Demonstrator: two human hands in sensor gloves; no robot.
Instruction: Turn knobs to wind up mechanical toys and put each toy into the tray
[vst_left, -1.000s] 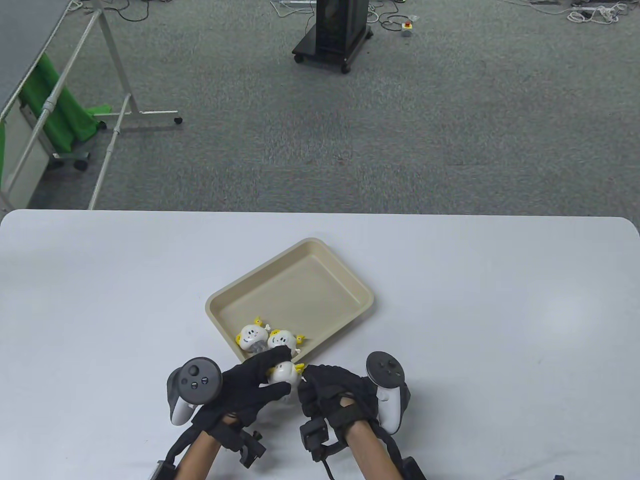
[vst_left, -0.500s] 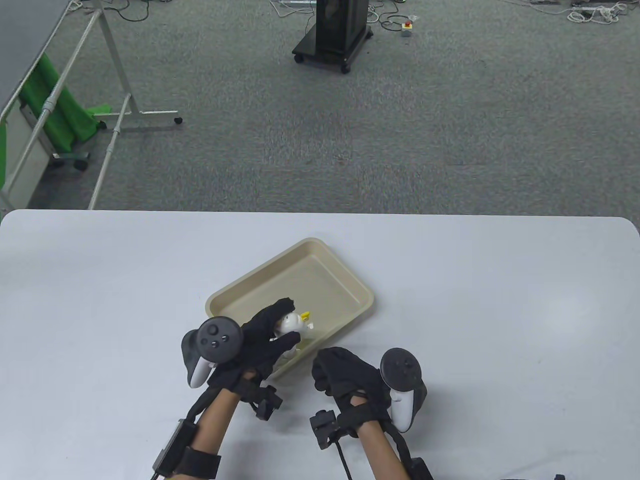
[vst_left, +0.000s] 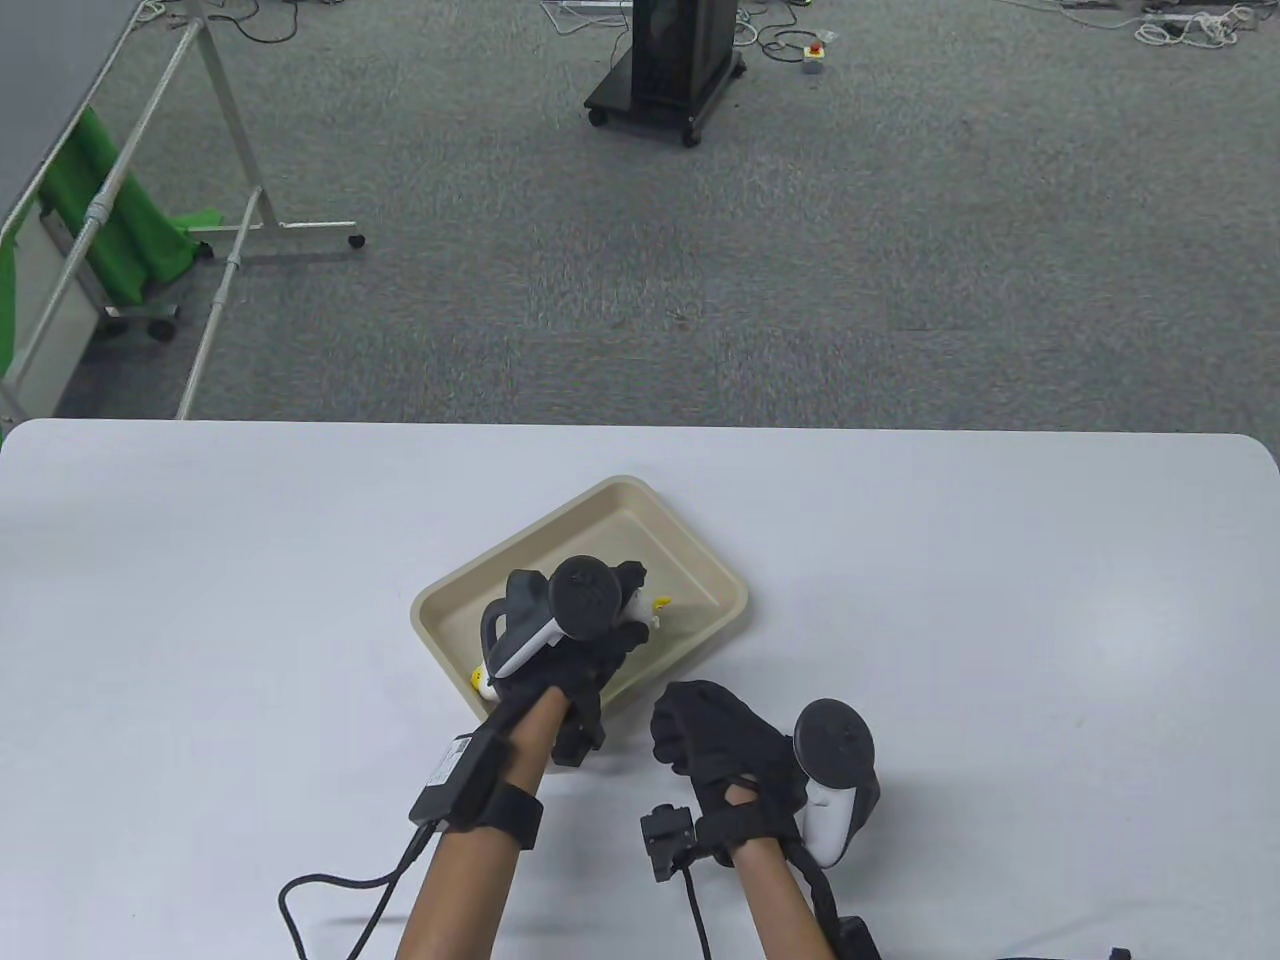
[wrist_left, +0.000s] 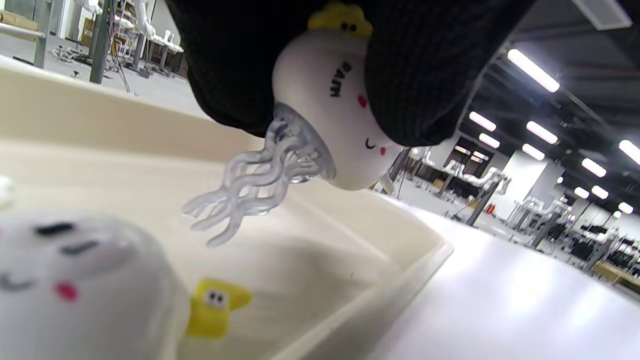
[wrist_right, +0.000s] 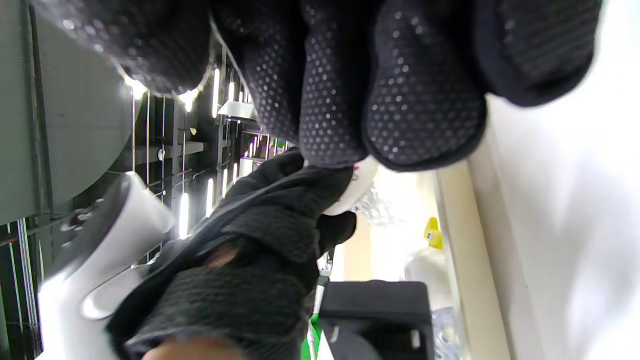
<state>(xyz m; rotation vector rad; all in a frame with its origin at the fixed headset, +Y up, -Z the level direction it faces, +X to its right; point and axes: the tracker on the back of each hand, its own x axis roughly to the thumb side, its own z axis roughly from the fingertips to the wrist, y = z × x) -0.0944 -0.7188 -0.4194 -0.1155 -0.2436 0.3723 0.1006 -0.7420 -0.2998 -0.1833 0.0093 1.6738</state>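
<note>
My left hand (vst_left: 625, 605) hovers over the middle of the beige tray (vst_left: 620, 484) and grips a white wind-up jellyfish toy (wrist_left: 335, 130). Its clear tentacles (wrist_left: 250, 192) dangle above the tray floor. From above only the held toy's yellow tip (vst_left: 661, 607) shows past the fingers. A second white toy (wrist_left: 75, 290) with a yellow knob (wrist_left: 215, 305) lies in the tray's near corner, mostly hidden under my wrist in the table view. My right hand (vst_left: 692, 735) rests on the table just right of the tray's near rim, fingers loosely curled and holding nothing.
The white table (vst_left: 1000, 600) stretches wide on both sides of the tray. A cable (vst_left: 330, 890) trails from my left forearm across the near edge. Beyond the table are carpet, a black wheeled stand (vst_left: 668, 70) and a metal frame (vst_left: 230, 200).
My left hand has carried the toy from the table in front of the tray forward and right, over the tray's middle. My right hand let go of it and drew back right.
</note>
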